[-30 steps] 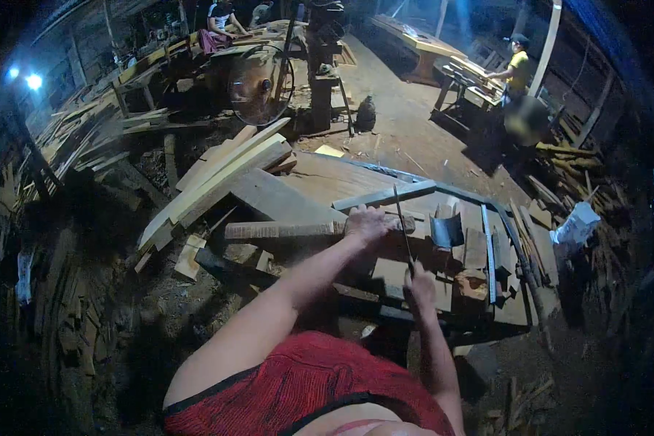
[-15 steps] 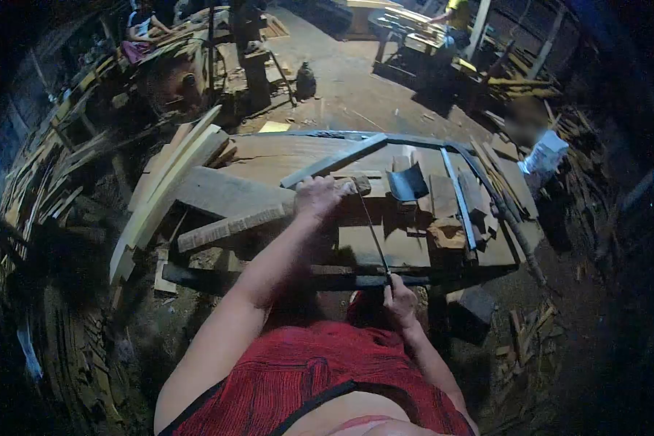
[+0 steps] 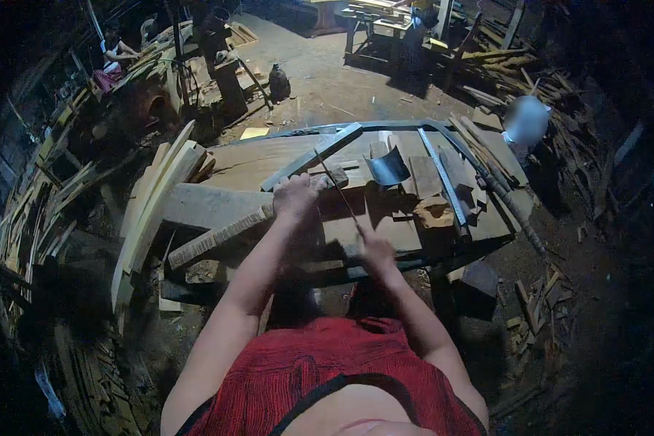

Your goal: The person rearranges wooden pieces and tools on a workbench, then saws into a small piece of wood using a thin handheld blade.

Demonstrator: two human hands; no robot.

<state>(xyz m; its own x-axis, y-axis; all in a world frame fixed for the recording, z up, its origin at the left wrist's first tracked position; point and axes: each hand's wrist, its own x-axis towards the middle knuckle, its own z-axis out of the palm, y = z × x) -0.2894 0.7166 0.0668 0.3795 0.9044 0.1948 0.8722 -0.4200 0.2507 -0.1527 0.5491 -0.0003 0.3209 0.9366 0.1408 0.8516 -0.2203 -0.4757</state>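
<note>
A long, rough wooden piece with ridged marks lies slantwise across the near half of the workbench. My left hand is closed around it near its far end, which pokes out past the fingers. My right hand grips the near end of a thin, straight-bladed hand tool; whether it is a narrow saw or a file I cannot tell. The blade crosses the wood's end, just right of my left fingers, with its tip beyond. A dark curved sheet stands to the right.
Metal bars frame part of the bench. Pale planks lean at its left end, and sticks lie along its right side. Another person sits at the far left. Wood scraps cover the floor at right.
My right hand has pushed forward and away from my body, carrying the blade further across the wood. My left hand keeps its hold. The whole view has shifted slightly.
</note>
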